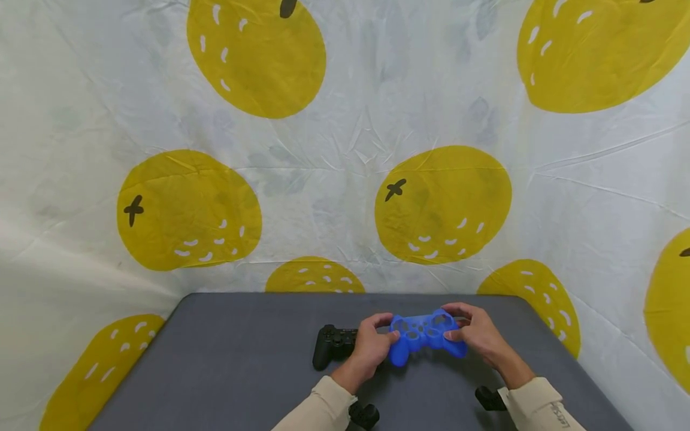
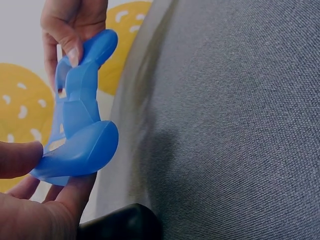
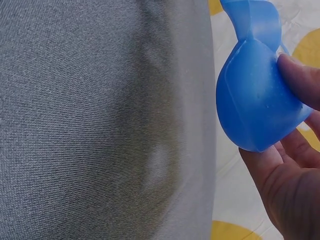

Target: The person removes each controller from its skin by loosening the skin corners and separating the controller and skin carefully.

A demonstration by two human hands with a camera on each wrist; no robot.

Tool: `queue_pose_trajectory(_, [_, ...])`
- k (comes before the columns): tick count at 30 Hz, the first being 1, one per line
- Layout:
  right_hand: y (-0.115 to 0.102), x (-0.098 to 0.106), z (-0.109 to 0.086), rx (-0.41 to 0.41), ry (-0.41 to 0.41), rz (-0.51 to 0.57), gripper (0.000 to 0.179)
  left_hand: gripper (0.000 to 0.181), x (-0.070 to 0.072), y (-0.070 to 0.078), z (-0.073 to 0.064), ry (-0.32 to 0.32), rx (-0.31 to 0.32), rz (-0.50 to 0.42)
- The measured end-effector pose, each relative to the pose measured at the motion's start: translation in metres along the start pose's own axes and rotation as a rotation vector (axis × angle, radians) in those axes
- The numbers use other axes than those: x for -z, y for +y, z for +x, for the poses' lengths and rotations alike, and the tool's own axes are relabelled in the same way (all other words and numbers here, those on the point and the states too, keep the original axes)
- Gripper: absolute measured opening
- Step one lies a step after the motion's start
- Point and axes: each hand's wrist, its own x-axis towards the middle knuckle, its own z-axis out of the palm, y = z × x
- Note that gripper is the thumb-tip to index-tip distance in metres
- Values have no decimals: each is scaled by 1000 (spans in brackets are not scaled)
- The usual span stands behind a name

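Between both hands is a blue game controller cover [image 1: 423, 332], a hollow shell with round cut-outs, held up above the grey table. My left hand [image 1: 371, 342] pinches its left end, thumb on the near face and fingers behind. At the other end my right hand [image 1: 481, 335] grips it the same way. The left wrist view shows the cover [image 2: 82, 115] edge-on, with one handle near the left hand [image 2: 45, 210]. In the right wrist view, the right hand [image 3: 295, 180] holds the other handle. A black game controller [image 1: 330, 344] lies on the table, partly hidden behind the left hand.
The grey table [image 1: 237, 353] ends at a back edge, beyond which hangs a white cloth [image 1: 334, 137] printed with yellow fruit. Black devices [image 1: 487, 398] sit at both wrists. In the left wrist view a dark rounded object [image 2: 125, 225] shows at the bottom.
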Motion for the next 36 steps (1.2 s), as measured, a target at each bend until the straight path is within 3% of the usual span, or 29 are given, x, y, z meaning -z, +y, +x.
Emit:
queue_pose_trajectory(13, [10, -2, 4, -11, 5, -12, 61, 40, -1, -5, 1, -30, 0, 41])
queue_pose_trajectory(21, [16, -6, 7, -11, 10, -35, 61, 40, -4, -6, 1, -5, 10, 107])
queue_pose_trajectory(36, [20, -11, 7, -36, 19, -59, 62, 40, -8, -6, -1, 4, -25, 214])
